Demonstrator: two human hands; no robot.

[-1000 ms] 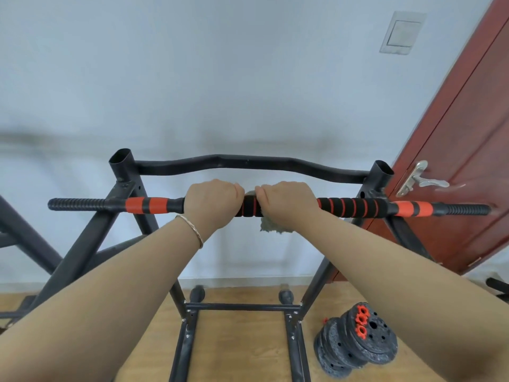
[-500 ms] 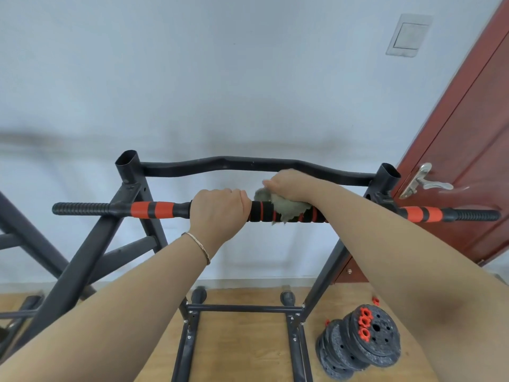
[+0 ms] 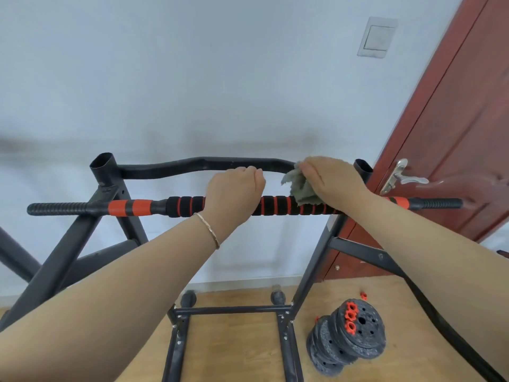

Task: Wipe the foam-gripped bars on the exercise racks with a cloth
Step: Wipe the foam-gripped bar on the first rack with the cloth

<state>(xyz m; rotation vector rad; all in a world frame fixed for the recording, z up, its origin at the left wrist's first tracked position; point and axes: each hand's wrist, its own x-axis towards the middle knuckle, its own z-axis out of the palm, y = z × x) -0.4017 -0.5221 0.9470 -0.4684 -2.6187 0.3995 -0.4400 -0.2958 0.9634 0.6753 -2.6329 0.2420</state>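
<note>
A black rack (image 3: 108, 188) stood against a pale wall, with a curved crossbar (image 3: 206, 163) just behind the hands, a red-brown door (image 3: 454, 128) and its handle (image 3: 402, 178) at three o'clock, a wall switch (image 3: 376, 37) at one o'clock, and a stack of weight plates (image 3: 349, 336) on the wooden floor (image 3: 234, 354) at five o'clock. The striped foam bar (image 3: 275, 206) lay level across the rack, its right stretch hidden by the right forearm. The left hand (image 3: 234, 188), a bracelet (image 3: 210, 230) at the wrist, was clenched round the bar's middle, while the right hand (image 3: 330, 180) grasped a grey-green cloth (image 3: 298, 188) and held it against the foam at its two o'clock.
</note>
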